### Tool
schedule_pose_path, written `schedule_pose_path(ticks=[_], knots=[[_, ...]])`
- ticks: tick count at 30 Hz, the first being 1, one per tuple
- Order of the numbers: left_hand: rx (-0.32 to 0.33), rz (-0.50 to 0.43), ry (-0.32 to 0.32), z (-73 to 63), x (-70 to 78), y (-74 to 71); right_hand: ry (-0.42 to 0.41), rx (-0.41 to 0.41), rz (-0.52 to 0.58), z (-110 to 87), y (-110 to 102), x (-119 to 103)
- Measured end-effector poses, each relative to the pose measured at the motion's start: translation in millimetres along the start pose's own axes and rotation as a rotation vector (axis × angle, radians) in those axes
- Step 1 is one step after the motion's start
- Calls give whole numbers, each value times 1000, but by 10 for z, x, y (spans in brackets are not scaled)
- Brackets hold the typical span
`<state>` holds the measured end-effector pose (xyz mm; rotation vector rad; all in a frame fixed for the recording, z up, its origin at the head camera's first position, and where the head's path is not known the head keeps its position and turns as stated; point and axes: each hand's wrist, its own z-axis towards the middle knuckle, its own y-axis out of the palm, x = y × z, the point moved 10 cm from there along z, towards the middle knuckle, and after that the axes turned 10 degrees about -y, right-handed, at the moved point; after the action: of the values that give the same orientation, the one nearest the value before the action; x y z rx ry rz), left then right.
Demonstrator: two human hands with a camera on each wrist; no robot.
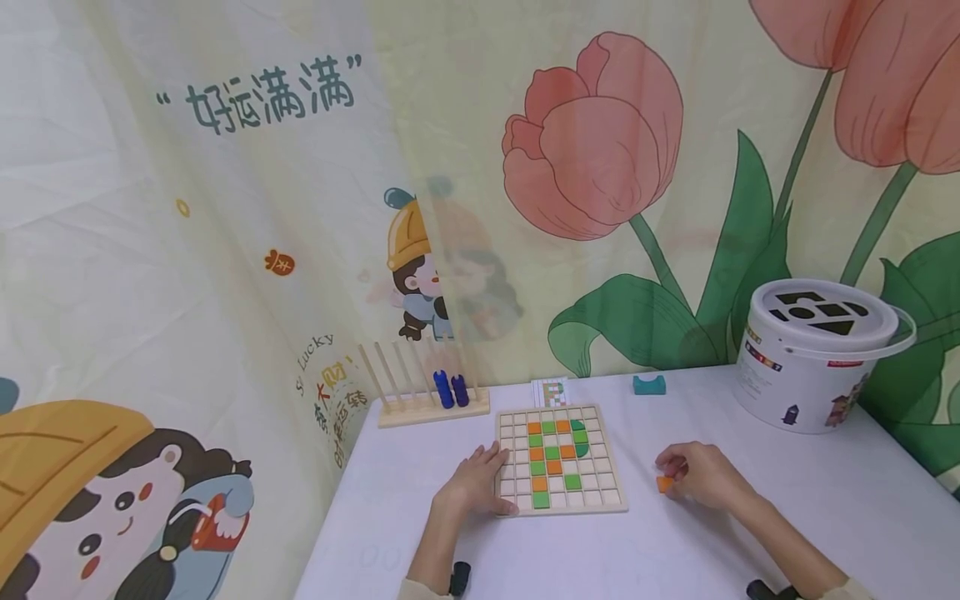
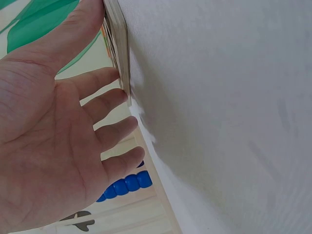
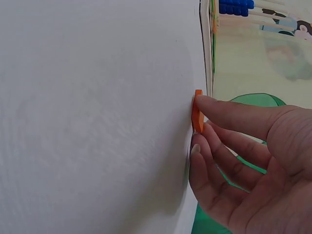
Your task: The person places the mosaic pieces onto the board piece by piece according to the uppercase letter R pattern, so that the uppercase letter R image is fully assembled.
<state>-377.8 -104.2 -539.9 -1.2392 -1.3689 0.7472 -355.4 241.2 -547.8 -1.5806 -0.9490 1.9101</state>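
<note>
A wooden grid board point(image 1: 604, 481) lies on the white table, with orange and green square tiles point(image 1: 552, 453) in some of its cells and rounded dark green pieces point(image 1: 577, 425) at the upper right of the pattern. My left hand point(image 1: 472, 485) rests along the board's left side, thumb at the near corner; in the left wrist view its fingers point(image 2: 109, 131) are extended, some tips at the edge. To the right of the board, my right hand point(image 1: 705, 477) pinches an orange tile point(image 3: 197, 114) between thumb and fingers, low over the table.
Behind the board lies a small pattern card point(image 1: 553, 392). A peg rack point(image 1: 397, 411) with blue beads point(image 1: 443, 390) stands at the back left. Toward the back right are a teal block point(image 1: 649, 385) and a white lidded bucket point(image 1: 802, 383). A printed curtain point(image 1: 465, 250) hangs behind.
</note>
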Motion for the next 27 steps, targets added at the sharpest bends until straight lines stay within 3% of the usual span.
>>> schedule_pose_path(ticks=[16,27], knots=[[-2,21,-4,15,-13,22,-55,26,75,47,-112,-29],[-4,4,-8,-9,12,-8,-80,64,231,145,35,-248]])
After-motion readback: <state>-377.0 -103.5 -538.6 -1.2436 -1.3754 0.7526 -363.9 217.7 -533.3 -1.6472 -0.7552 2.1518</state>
